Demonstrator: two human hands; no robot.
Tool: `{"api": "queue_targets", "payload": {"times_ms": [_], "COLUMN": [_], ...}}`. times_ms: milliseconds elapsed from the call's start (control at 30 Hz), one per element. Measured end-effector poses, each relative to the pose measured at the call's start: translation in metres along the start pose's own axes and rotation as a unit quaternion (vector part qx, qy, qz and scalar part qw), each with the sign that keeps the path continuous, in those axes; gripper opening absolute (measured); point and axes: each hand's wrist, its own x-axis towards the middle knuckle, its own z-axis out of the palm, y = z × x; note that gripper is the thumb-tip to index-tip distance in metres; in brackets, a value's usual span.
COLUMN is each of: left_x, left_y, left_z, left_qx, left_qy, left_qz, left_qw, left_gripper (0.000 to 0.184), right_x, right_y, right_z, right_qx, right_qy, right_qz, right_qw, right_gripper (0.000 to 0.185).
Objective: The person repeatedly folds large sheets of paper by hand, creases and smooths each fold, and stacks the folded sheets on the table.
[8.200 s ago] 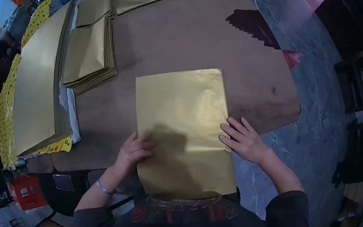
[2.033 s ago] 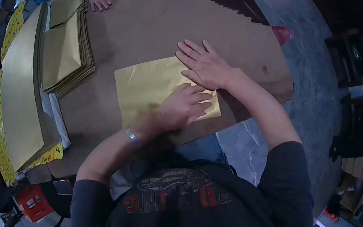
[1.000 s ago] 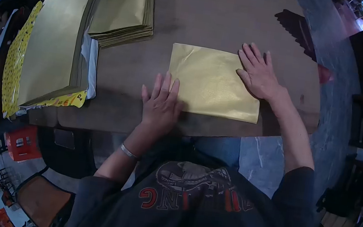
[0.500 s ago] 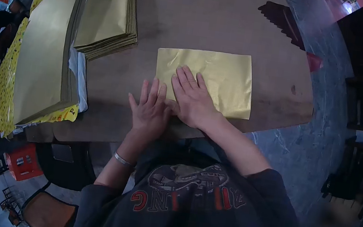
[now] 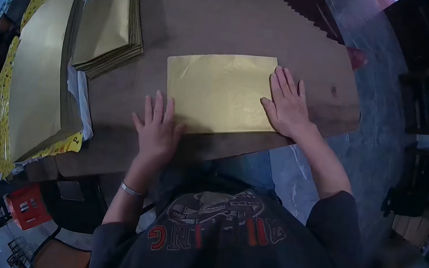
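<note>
Gold sheet (image 5: 220,93) is laid flat on the brown table (image 5: 225,15), centre of frame, long side running left-right with a slight tilt. Light creases are seen along its top edge.

Right hand (image 5: 286,108): placed palm down at the sheet's right edge, fingers straight and pointed to the top of frame, thumb angled in over the gold. Nothing is grasped; hand is only rested there.

Left hand (image 5: 159,129): held palm down at the sheet's lower left corner, fingers fanned out. Nothing is clasped. Index fingertip is placed right by the left edge; whether the corner is touched by the thumb can't be told, too dark. Bracelet (image 5: 131,190) is worn on the left wrist.

Upper left: folded gold pile (image 5: 105,31) is set well apart from the sheet, layers shown at its right and lower edges. Left of that, a big stack (image 5: 44,60) of larger gold sheets is laid, with white lining (image 5: 79,98) exposed along its right side and yellow cover (image 5: 1,109) along its left.

Upper right: dark red jagged piece (image 5: 316,16) is located at the table's far edge.

Lower left, below table level: red crate (image 5: 29,206) and chair (image 5: 62,260) are seen.
</note>
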Motion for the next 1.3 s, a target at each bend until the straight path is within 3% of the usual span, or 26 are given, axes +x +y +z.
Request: {"api": "queue_targets", "payload": {"times_ms": [133,200,233,300,367,400,467,667,733,800,867,900,1000,1033,1067,1133,1200,1233,1267,1300], "left_x": [0.004,0.006,0.01,0.018,0.017,0.02,0.028,0.039,0.045,0.052,0.057,0.06,0.07,0.071,0.072,0.072,0.073,0.078,0.08,0.08], "left_y": [0.01,0.023,0.033,0.057,0.072,0.083,0.1,0.056,0.046,0.037,0.03,0.027,0.017,0.015,0.012,0.005,0.0,-0.009,-0.018,-0.022], "left_z": [-0.013,-0.025,-0.024,-0.035,-0.031,-0.032,-0.032,-0.007,-0.011,-0.018,-0.03,-0.036,-0.059,-0.068,-0.077,-0.099,-0.125,-0.116,-0.107,-0.11], "left_qx": [0.034,0.045,0.01,-0.039,-0.014,-0.007,0.08,-0.006,0.008,-0.018,-0.043,-0.073,-0.154,-0.175,-0.195,-0.22,-0.37,-0.415,-0.412,-0.493], "left_qy": [0.009,0.038,0.099,-0.027,0.017,0.025,-0.094,0.099,0.112,0.033,0.059,0.056,0.025,0.001,-0.022,0.034,-0.084,-0.007,-0.006,-0.042], "left_qz": [-0.013,0.078,0.148,0.267,0.338,0.324,0.298,0.277,0.252,0.244,0.254,0.257,0.242,0.198,0.155,0.174,0.063,0.162,0.165,0.136], "left_qw": [0.999,0.995,0.984,0.963,0.941,0.946,0.947,0.956,0.961,0.969,0.965,0.962,0.958,0.964,0.968,0.959,0.923,0.895,0.896,0.858], "left_gripper": [0.062,0.056,0.049,0.046,0.045,0.045,0.041,0.038,0.04,0.04,0.038,0.036,0.029,0.033,0.036,0.03,0.029,0.024,0.024,0.022], "right_x": [-0.002,-0.002,-0.002,-0.002,-0.001,0.0,-0.001,-0.001,-0.001,-0.002,-0.002,0.001,-0.002,-0.001,0.002,0.009,0.019,0.023,0.028,0.037], "right_y": [0.005,0.003,0.003,0.003,0.004,0.005,0.009,0.008,0.012,0.018,0.021,0.017,0.015,0.012,0.011,0.011,0.012,0.006,0.001,-0.003], "right_z": [0.002,0.0,0.0,0.002,0.006,0.008,0.011,0.003,0.0,0.001,-0.004,-0.006,-0.029,-0.032,-0.035,-0.042,-0.05,-0.06,-0.066,-0.067], "right_qx": [-0.012,-0.017,-0.003,-0.01,0.005,0.004,-0.016,0.014,0.039,0.058,0.177,0.237,0.289,0.288,0.286,0.339,0.357,0.337,0.318,0.344], "right_qy": [0.013,-0.011,-0.001,0.007,0.024,0.032,0.02,0.021,0.009,0.034,0.077,0.15,0.132,0.183,0.185,0.27,0.282,0.279,0.275,0.284], "right_qz": [0.002,0.008,0.009,0.003,0.002,-0.016,0.0,0.0,-0.01,-0.023,-0.077,-0.129,-0.188,-0.195,-0.194,-0.172,-0.171,-0.143,-0.115,-0.084], "right_qw": [1.0,1.0,1.0,1.0,1.0,0.999,1.0,1.0,0.999,0.997,0.978,0.951,0.929,0.92,0.92,0.885,0.874,0.888,0.9,0.891], "right_gripper": [0.067,0.069,0.069,0.068,0.065,0.065,0.067,0.07,0.069,0.062,0.055,0.057,0.065,0.072,0.072,0.073,0.065,0.061,0.059,0.052]}}
